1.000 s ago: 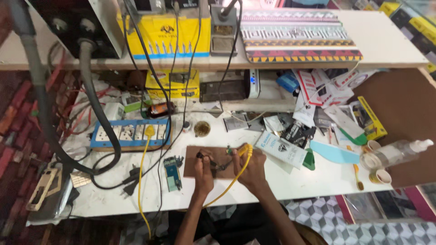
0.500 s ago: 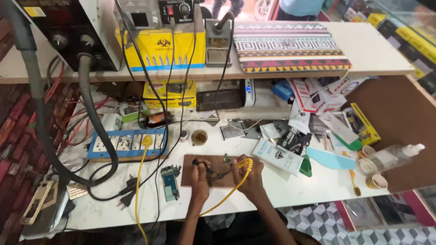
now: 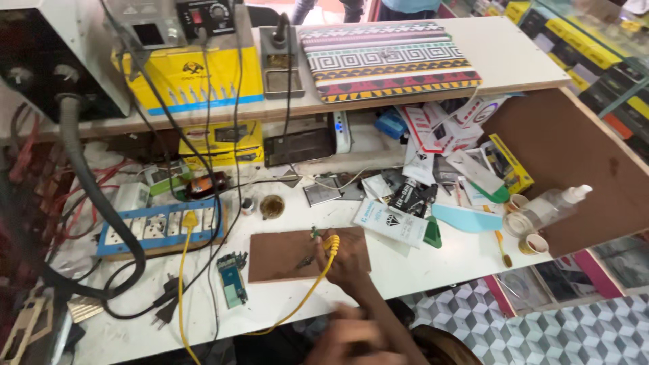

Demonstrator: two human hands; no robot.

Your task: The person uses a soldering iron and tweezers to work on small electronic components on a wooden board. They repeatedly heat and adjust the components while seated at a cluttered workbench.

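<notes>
yellow-handled soldering iron [image 3: 329, 247] on brown board [image 3: 277, 253], tip down | right hand [image 3: 346, 260] closed round its ribbed grip | left hand [image 3: 345, 338] blurred, grip unreadable | green circuit board [image 3: 233, 277] beside board | cluttered white bench [image 3: 419, 267], checkered floor

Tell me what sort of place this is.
Likely a small electronics or phone repair bench: a soldering iron stand on the shelf, a bare circuit board on the white table, and the right hand holding a yellow-corded tool.
</notes>
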